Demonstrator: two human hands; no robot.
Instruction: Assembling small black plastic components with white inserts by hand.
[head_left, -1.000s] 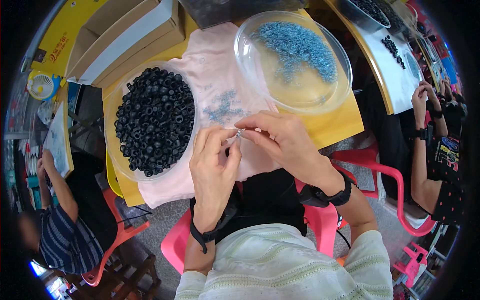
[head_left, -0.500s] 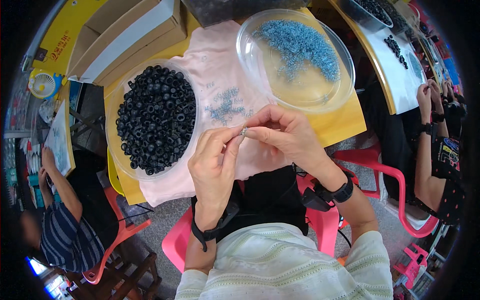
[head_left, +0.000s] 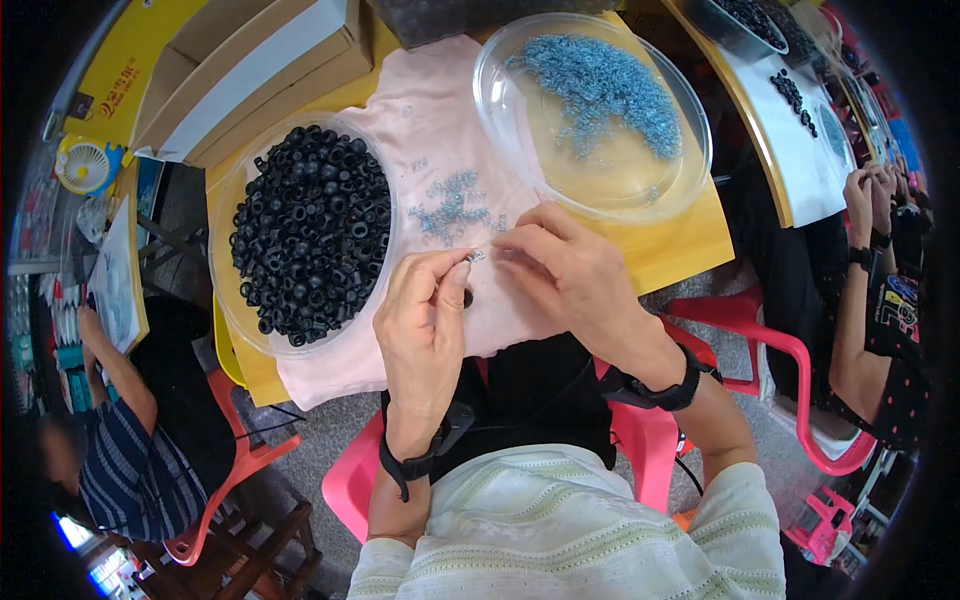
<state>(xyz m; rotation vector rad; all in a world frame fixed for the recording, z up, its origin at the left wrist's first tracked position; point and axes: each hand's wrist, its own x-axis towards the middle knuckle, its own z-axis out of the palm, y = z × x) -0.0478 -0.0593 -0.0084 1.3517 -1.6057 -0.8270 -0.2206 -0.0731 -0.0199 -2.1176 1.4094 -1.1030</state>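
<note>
Over the pink cloth (head_left: 420, 105), my left hand (head_left: 422, 320) pinches a tiny silvery metal spring (head_left: 475, 257) between thumb and forefinger. A small black plastic piece (head_left: 468, 298) shows beside that thumb, partly hidden by the hand. Just to the right, my right hand (head_left: 585, 275) has its fingers bent and slightly apart, nothing visible between them. Beyond both hands lies a loose patch of small bluish-silver springs (head_left: 450, 207). To the left, a round clear tub (head_left: 222, 215) is heaped with black plastic cord-stopper-like parts (head_left: 315, 230).
A round clear lid-like tray (head_left: 590, 190) at the far right holds many more bluish springs. Behind the tub stands an open cardboard box (head_left: 260, 85). Yellow board (head_left: 690, 240) edges the cloth. People work at tables on both sides; a pink chair (head_left: 790, 350) stands at right.
My hands have drawn apart: the right fingers have come off the silvery spring, which stays at my left fingertips. The black piece by the left thumb now shows.
</note>
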